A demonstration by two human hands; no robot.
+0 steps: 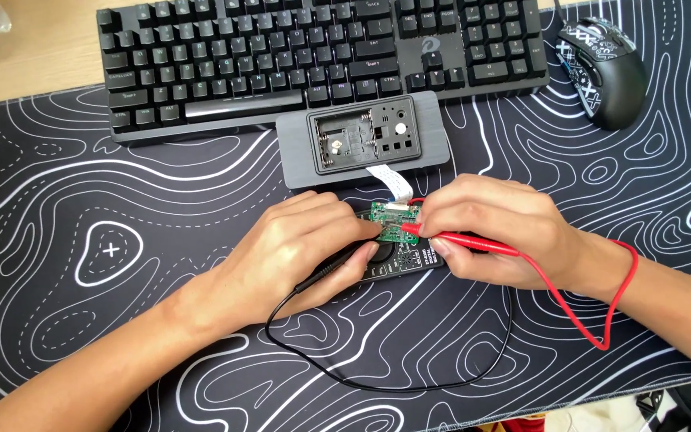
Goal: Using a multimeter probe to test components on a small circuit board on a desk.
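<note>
From the head view, I see the green board [393,222] lying between my two hands, resting on the black meter [400,260] at the middle of the mat [121,240]. Its long axis runs left to right, and both hands sit equally close, one at each end.

My left hand [305,248] comes in from the lower left, fingers [353,230] curled shut around the black probe [337,264], whose tip I lose under the fingertips at the board's left edge. My right hand [497,232] comes from the right, fingers pinched closed on the red probe [457,238], which lies nearly level and points left, its tip touching the board's right part. The red lead [601,320] loops round that wrist; the black lead [393,384] curves below.

Just beyond the board a white ribbon [389,182] runs up to the grey case [361,140], open-backed, in front of the keyboard [321,56]. The mouse [605,72] sits well apart, top right.
</note>
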